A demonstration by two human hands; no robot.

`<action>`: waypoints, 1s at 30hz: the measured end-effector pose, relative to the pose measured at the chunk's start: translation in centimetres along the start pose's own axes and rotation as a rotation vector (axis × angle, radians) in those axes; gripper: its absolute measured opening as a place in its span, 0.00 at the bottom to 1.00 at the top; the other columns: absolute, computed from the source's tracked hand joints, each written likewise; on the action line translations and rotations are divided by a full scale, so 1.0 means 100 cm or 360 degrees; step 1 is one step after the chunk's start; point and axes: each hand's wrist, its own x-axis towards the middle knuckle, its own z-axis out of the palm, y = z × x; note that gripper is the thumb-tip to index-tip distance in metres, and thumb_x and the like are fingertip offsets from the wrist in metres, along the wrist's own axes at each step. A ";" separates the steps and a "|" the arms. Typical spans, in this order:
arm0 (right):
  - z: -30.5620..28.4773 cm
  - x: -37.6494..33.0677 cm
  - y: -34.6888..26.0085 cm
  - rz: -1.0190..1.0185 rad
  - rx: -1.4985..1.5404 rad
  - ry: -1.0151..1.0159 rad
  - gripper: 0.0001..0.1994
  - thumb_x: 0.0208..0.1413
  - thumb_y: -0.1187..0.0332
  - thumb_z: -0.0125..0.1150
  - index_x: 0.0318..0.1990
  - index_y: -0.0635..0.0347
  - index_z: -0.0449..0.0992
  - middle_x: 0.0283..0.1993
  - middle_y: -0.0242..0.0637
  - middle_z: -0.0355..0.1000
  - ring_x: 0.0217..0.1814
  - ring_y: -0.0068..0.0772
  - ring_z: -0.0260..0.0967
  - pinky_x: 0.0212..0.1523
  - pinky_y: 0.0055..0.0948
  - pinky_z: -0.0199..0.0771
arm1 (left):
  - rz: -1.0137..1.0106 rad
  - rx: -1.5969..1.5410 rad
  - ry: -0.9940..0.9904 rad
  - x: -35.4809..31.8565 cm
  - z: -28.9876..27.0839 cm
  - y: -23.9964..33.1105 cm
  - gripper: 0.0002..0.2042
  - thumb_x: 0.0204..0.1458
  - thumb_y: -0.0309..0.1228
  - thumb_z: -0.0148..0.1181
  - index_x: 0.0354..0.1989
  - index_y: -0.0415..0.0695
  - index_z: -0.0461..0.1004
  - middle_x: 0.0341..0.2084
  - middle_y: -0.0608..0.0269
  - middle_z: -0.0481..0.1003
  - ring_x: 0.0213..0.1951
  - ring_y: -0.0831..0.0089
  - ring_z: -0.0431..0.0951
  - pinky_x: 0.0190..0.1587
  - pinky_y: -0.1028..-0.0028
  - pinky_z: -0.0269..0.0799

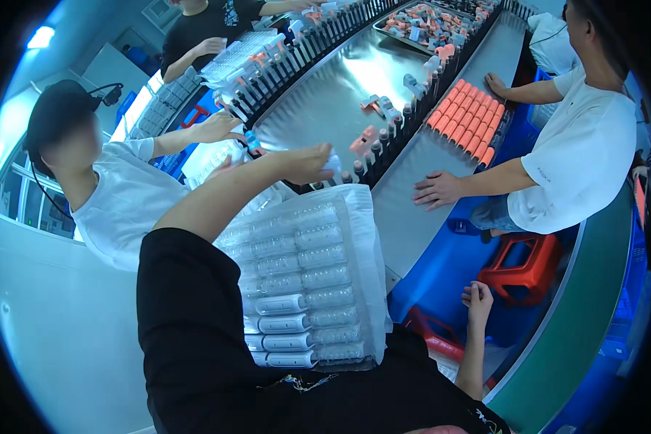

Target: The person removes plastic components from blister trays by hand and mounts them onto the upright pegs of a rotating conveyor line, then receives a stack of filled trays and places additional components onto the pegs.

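A worker's left hand (307, 163) reaches forward toward twelve o'clock over a shiny steel worktop (325, 101), its grip closed around a small pale tube-like piece (333, 162) at the near end of a row of black pegs (372, 155) that runs away toward one o'clock. How much of the piece lies inside the fingers cannot be told, since the hand hides it. The right hand (477, 295) rests low at five o'clock, well apart from the work, fingers loosely curled and holding nothing that shows.

Just below the reaching arm, at six o'clock, lies a clear plastic tray (304, 278) on a white sheet, filled with rows of see-through tubes; a few white-bodied ones (286, 333) sit in its nearest rows. The held piece looks light and rigid, probably smooth plastic that could slip, so a pinch across its body near the middle seems the safest hold. The tray looks thin and flexible and would likely bend if lifted by one corner.

A person in a white shirt at nine o'clock stretches a hand (217, 129) to the same peg line. Another in white at three o'clock lays both hands by a block of orange caps (466, 112). A red stool (521, 267) stands on the blue floor at four o'clock.
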 end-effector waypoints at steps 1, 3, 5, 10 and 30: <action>0.003 -0.002 -0.001 0.0002 -0.0001 -0.0003 0.11 0.71 0.63 0.55 0.48 0.62 0.76 0.38 0.37 0.79 0.33 0.25 0.76 0.33 0.24 0.77 | -0.0182 -0.0136 -0.0092 -0.008 0.002 0.000 0.30 0.64 0.49 0.55 0.52 0.27 0.61 0.48 0.30 0.73 0.49 0.40 0.79 0.50 0.53 0.74; 0.015 -0.008 -0.009 -0.0026 -0.0028 -0.0067 0.11 0.71 0.64 0.54 0.49 0.63 0.76 0.38 0.37 0.79 0.33 0.25 0.77 0.33 0.24 0.77 | -0.0421 -0.0288 -0.0208 -0.029 0.019 -0.023 0.36 0.66 0.59 0.49 0.51 0.27 0.61 0.48 0.26 0.73 0.49 0.37 0.79 0.49 0.53 0.74; 0.019 -0.009 -0.009 -0.0051 -0.0063 -0.0108 0.11 0.70 0.65 0.54 0.49 0.63 0.76 0.38 0.38 0.79 0.34 0.25 0.77 0.33 0.24 0.77 | -0.0518 -0.0242 -0.0278 -0.036 0.013 -0.023 0.40 0.63 0.61 0.52 0.53 0.24 0.60 0.46 0.27 0.75 0.48 0.38 0.80 0.49 0.52 0.75; 0.031 -0.010 -0.022 -0.0198 -0.0325 -0.0247 0.11 0.69 0.66 0.56 0.49 0.65 0.76 0.38 0.38 0.79 0.34 0.25 0.77 0.35 0.25 0.77 | -0.0885 0.0161 -0.0554 -0.072 -0.072 -0.003 0.34 0.56 0.58 0.64 0.55 0.37 0.69 0.46 0.43 0.79 0.48 0.47 0.82 0.50 0.56 0.76; 0.034 -0.037 -0.042 -0.0433 -0.0808 -0.0179 0.10 0.66 0.69 0.58 0.49 0.66 0.77 0.37 0.40 0.79 0.34 0.27 0.77 0.37 0.28 0.77 | -0.0766 -0.0366 -0.0543 -0.035 -0.057 0.053 0.20 0.68 0.45 0.51 0.51 0.37 0.69 0.35 0.49 0.80 0.25 0.61 0.81 0.19 0.58 0.69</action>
